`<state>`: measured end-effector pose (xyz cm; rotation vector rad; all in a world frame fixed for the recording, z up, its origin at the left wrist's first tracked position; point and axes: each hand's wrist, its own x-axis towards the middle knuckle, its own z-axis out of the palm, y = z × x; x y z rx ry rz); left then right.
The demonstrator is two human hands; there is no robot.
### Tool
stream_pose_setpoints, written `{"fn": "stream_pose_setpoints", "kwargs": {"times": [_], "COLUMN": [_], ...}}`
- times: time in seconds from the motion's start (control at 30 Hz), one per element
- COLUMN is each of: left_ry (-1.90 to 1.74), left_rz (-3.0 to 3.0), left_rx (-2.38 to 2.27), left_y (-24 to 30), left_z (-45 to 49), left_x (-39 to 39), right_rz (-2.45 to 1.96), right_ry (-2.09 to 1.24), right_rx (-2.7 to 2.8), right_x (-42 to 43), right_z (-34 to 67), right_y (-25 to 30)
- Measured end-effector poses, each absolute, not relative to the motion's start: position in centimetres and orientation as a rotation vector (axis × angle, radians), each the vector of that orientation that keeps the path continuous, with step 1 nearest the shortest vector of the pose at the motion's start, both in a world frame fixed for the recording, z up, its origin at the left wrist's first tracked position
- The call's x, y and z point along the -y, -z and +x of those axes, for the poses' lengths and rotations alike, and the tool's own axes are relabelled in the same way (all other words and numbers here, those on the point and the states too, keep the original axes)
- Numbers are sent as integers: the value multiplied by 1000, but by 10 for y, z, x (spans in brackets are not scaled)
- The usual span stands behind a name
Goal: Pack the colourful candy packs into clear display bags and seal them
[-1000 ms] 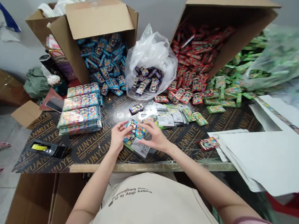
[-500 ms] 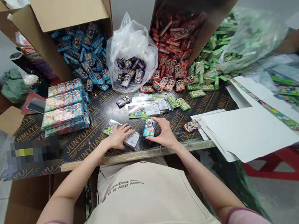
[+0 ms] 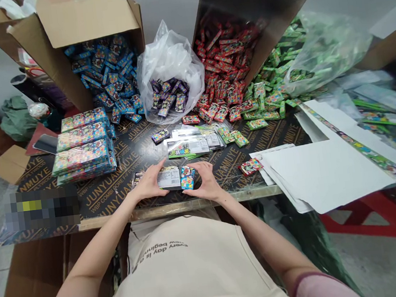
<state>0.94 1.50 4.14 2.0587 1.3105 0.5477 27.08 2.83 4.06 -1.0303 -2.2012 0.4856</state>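
My right hand (image 3: 206,182) pinches a small blue candy box (image 3: 187,177) by its top and bottom edges, thumb nearest me. The box is upright at the right end of a flat clear plastic sleeve (image 3: 170,178) with a printed label and barcode. My left hand (image 3: 150,181) is closed round the sleeve's left part, fingers on its far edge and thumb on its near edge. Whether the box's edge is inside the sleeve I cannot tell. Just beyond lie more printed sleeves (image 3: 188,147) in a loose pile and a purple candy box (image 3: 161,136).
Cartons of blue boxes (image 3: 107,77) and red boxes (image 3: 224,64) stand at the back, with a plastic bag (image 3: 169,51) of purple boxes between them. Green boxes (image 3: 274,94) spill at right. Filled packs (image 3: 80,154) are stacked left; white sheets (image 3: 329,167) lie right.
My left hand has gone from lying spread on the sleeve to gripping it by its edges. The sleeve has turned level, and the blue box has come left against its end.
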Motion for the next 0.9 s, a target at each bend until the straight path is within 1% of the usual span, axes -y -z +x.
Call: {"fn": "stream_pose_setpoints", "kwargs": {"times": [0.3,0.43,0.63,0.9], "left_ry": [-533,-515,-441,-577], "left_rz": [1928,1923,2112,2102], "left_rx": [-1357,-1373,-1180,-1256], "left_y": [-56,-62,-61,-59], "left_z": [8,9,26,35], "left_x": [-12,-11,-12,-14], "right_rz": [-934,-970,-873,-923], "right_ry": [-522,-569,-593,-579], "right_rx": [2086,2088,2152,2110], "right_x": [-31,-33,-29,-31], "right_z": [267,268,260,264], "right_y": [-50,-51,-42,-43]}}
